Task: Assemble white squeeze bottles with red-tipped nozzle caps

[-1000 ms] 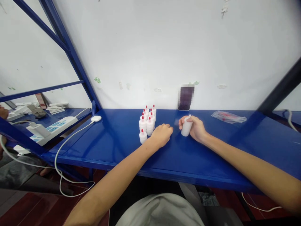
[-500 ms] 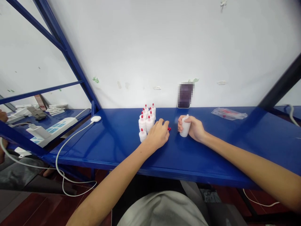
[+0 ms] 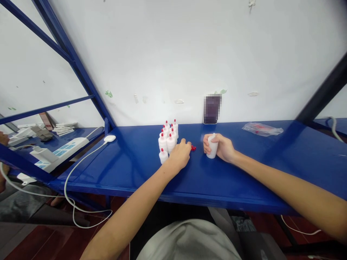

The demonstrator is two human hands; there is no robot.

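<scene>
My right hand [image 3: 222, 147] is wrapped round a white squeeze bottle [image 3: 212, 148], holding it nearly upright with its bare nozzle pointing up. Just left of several small red caps [image 3: 193, 148] on the table, my left hand [image 3: 181, 154] is closed, fingers curled downward. Its fingertips are hidden, so what they pinch, if anything, does not show. Beyond the left hand stands a cluster of white bottles with red tips [image 3: 170, 143]. A shorter red-tipped bottle [image 3: 163, 156] is at the near end of that cluster.
A phone [image 3: 211, 115] leans against the wall behind the blue table [image 3: 130, 169]. A clear plastic bag [image 3: 262, 129] with red bits lies at the back right. At the left are a white charger [image 3: 110, 138] with a cable and a power strip [image 3: 69, 147]. Another person's hand [image 3: 3, 138] shows at the far left.
My left hand has drawn slightly left and its fingers have curled in, so more of the red caps shows. The right hand keeps its hold on the bottle. The view has shifted a little.
</scene>
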